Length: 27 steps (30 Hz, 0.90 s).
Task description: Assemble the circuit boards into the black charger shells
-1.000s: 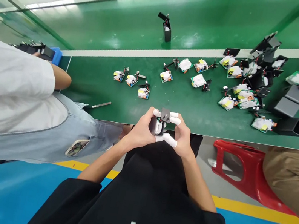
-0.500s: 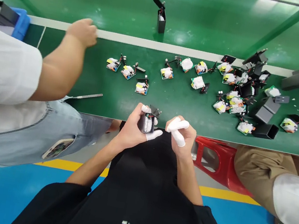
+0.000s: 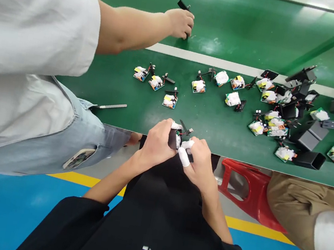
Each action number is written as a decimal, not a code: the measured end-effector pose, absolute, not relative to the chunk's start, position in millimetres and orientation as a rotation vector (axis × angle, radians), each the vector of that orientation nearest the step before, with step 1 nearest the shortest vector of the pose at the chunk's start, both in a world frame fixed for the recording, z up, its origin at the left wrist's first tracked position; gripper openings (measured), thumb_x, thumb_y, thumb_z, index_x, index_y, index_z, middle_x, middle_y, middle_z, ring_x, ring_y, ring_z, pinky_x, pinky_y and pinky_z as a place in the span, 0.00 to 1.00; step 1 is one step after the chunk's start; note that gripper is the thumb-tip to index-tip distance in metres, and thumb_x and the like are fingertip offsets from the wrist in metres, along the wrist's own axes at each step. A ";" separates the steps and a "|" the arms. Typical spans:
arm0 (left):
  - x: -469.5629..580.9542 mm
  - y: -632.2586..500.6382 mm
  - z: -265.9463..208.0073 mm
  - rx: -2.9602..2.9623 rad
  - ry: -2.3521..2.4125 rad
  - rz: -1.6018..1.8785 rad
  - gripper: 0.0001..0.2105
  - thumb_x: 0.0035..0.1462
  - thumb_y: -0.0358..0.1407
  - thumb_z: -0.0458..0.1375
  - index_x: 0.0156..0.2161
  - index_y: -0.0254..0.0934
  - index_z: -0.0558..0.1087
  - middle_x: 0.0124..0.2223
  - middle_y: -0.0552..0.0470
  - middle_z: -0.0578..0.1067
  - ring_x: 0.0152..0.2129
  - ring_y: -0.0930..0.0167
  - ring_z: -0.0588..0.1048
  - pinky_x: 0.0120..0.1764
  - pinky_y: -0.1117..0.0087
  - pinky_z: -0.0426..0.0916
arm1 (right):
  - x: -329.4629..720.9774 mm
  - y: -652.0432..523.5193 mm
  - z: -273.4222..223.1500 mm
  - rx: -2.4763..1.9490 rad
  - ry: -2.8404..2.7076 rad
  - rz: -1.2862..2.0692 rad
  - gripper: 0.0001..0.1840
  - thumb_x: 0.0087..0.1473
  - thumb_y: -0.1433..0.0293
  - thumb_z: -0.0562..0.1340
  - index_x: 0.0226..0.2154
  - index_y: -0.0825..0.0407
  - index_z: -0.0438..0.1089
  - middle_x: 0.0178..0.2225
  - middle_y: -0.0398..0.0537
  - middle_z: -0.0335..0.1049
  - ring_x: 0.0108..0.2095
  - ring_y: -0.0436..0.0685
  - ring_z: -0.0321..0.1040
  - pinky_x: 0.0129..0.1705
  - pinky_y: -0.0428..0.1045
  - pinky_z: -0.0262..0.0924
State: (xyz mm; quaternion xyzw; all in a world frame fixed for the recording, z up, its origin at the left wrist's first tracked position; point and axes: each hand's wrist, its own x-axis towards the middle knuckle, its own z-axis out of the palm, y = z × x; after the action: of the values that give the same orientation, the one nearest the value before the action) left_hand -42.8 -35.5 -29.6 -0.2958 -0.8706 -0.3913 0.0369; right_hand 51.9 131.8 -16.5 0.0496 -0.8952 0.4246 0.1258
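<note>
Just above the bench's near edge, my left hand (image 3: 158, 142) grips a small black plastic case (image 3: 172, 139), turned with its open end to the right. A white-coated circuit board (image 3: 178, 139) shows inside that opening. Its black end cap (image 3: 185, 127) hangs outside on thin wires. Pinched together, my right hand's (image 3: 199, 161) white-covered fingertips meet the open end; whether anything small is between them is hidden. White covers are on some of my left fingers too. The nearest loose circuit board (image 3: 169, 100) lies beyond my hands on the green bench (image 3: 142, 116).
A co-worker's hand (image 3: 180, 22) grasps a black case on the far green surface. Several boards and black cases (image 3: 310, 159) crowd the right side. A metal strip tool (image 3: 112, 106) lies at the left. A red stool (image 3: 241, 188) stands below the bench at right.
My right hand has come left to the case's opening, and my left hand has turned the case toward it. The co-worker's arm has reached right to the far standing case. The view has shifted slightly.
</note>
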 end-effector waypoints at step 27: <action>-34.3 -8.6 -22.7 -0.650 -2.838 -2.161 0.28 0.44 0.38 0.77 0.41 0.43 0.62 0.35 0.62 0.66 0.29 0.74 0.62 0.33 0.71 0.61 | 63.2 155.3 -63.6 -0.080 -2.433 1.602 0.35 0.68 0.55 0.70 0.73 0.39 0.65 0.71 0.58 0.68 0.71 0.71 0.65 0.73 0.71 0.61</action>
State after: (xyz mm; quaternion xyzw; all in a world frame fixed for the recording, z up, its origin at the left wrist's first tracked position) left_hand -34.3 -8.6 -22.7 -0.1740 -0.7598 -0.5787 -0.2399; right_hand 63.2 155.3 -63.6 -0.0274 -0.8295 0.5461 0.1133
